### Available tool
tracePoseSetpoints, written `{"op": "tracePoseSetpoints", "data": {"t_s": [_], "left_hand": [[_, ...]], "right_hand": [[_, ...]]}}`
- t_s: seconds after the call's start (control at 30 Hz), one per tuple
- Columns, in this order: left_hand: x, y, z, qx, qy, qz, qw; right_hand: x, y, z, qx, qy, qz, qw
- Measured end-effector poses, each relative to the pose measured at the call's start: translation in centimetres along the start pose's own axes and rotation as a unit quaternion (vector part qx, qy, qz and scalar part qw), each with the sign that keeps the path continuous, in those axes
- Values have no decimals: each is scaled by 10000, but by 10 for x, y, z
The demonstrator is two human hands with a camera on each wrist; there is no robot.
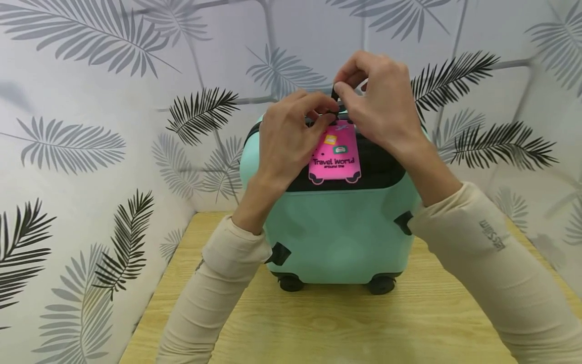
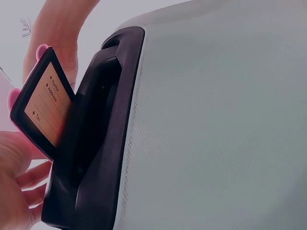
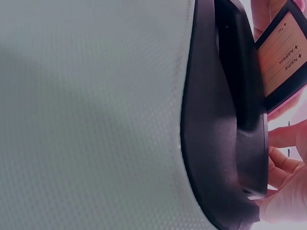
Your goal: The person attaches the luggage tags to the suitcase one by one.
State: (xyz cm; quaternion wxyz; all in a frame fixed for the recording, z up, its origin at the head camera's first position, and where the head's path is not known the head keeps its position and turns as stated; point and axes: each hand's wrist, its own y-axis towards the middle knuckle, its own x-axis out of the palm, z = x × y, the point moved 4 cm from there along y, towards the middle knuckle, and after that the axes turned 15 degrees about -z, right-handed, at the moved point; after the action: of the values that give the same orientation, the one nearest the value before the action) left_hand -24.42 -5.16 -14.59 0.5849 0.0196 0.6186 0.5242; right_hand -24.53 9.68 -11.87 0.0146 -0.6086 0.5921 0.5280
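A mint-green suitcase (image 1: 341,232) stands upright on its black wheels, with a black panel across its top. Over that panel hangs a pink luggage tag (image 1: 336,151) printed "Travel World". Its back, a card with Name, Address and Tel lines, shows beside the black handle (image 2: 72,139) in the left wrist view. My left hand (image 1: 286,136) pinches the black strap at the tag's upper end. Just above it and to the right, my right hand (image 1: 386,101) holds the strap's upper part (image 1: 335,95) between thumb and fingers. The fingers partly cover the strap and handle.
The suitcase is on a light wood-grain tabletop (image 1: 291,328). Behind and beside it rise pale walls (image 1: 91,202) with a grey and black leaf pattern. Cream sleeves (image 1: 477,263) cover both forearms, each cuff bearing a small dark block (image 1: 278,254).
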Motion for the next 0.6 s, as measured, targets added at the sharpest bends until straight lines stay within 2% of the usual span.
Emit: {"op": "tracePoseSetpoints", "data": {"t_s": [0.4,0.6], "left_hand": [[2,-3,1,-72,-9,88,9999],[0,-2,4,-189,100,22,9998]], "right_hand": [[0,-3,-1,22,30,12,10000],[0,-1,-1,-70,27,281,9996]]}}
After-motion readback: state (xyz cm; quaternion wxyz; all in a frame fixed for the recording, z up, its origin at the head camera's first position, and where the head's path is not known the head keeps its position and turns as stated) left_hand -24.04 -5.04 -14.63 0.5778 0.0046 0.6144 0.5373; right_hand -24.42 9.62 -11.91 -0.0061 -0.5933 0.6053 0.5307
